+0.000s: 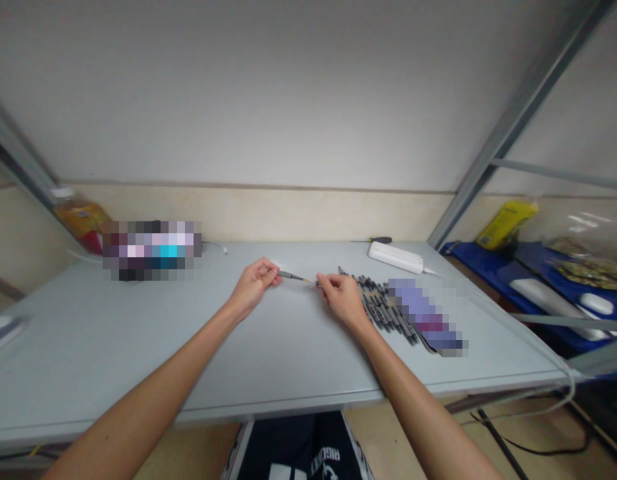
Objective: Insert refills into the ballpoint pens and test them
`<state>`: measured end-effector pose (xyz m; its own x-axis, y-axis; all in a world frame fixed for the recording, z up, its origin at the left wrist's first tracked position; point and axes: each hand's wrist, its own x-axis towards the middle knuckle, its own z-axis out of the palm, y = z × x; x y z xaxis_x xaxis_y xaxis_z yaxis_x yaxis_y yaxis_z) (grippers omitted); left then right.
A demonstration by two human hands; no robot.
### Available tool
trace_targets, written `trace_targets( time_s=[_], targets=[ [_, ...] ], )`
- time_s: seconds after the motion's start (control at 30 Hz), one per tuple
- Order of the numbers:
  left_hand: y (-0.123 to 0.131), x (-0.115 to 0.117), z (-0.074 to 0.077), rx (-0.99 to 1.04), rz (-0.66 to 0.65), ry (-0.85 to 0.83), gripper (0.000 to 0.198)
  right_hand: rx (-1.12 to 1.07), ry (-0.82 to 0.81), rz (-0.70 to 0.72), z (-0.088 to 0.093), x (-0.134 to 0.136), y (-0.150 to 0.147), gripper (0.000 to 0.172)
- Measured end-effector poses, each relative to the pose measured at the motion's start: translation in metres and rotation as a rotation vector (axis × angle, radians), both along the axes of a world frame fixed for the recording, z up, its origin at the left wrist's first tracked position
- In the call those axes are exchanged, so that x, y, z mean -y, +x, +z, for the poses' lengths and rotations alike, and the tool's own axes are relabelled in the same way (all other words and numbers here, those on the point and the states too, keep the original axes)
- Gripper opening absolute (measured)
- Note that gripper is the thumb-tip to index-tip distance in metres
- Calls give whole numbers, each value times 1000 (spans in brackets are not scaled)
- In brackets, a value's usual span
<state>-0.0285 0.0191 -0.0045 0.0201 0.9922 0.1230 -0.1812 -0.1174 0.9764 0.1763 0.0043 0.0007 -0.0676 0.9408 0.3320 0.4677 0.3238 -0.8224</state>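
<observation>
My left hand (pixel 256 285) is closed over the middle of the desk, its fingertips pinching a slim grey pen (pixel 290 275). The pen points right, and its narrow end tapers to a yellowish tip. Just to the right, my right hand (pixel 342 295) is closed too, thumb and fingers pressed together around a small dark piece that is mostly hidden. A short gap separates that hand from the pen's tip. Beside and partly behind my right hand, several grey pens (pixel 388 313) lie side by side in a slanted row on the desk (pixel 248 367).
A blurred purple flat object (pixel 421 313) lies against the pens. Behind are a white power strip (pixel 396 257) with a cable and a screwdriver (pixel 381 239). At the left stand a bottle (pixel 81 217) and blurred items (pixel 153 250). Metal posts (pixel 488 173) frame the desk.
</observation>
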Motion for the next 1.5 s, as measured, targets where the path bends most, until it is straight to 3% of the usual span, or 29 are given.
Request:
trace_targets(
  time_s=[0.1,0.23,0.43,0.63,0.87,0.97,1.1,1.3,1.4,1.5],
  targets=[
    [1,0,1,-13,8,11,28,28,-55,-3,1,1,-1,56],
    [1,-1,2,22,25,-15,26,-65,95,-16,1,0,0,31],
    [-1,-1,1,34,22,-22,25,-103,115,39,-5,-2,0,22],
    [0,-1,0,43,20,-28,21,-144,41,57,-3,1,-3,26],
    [0,0,2,60,-31,-103,24,-11,143,77,5,7,-4,22],
    [1,1,3,-10,-13,-31,26,6,51,68,3,4,-3,38],
    [2,1,1,-81,21,69,28,-121,-138,96,0,-1,-1,44],
    [0,-2,1,-26,23,-12,31,-41,193,22,-1,1,-2,36],
    [-1,0,4,35,5,-129,32,74,269,46,-4,2,-2,23],
    [-1,2,6,56,-38,-172,33,136,292,42,-5,2,-1,21]
  ],
)
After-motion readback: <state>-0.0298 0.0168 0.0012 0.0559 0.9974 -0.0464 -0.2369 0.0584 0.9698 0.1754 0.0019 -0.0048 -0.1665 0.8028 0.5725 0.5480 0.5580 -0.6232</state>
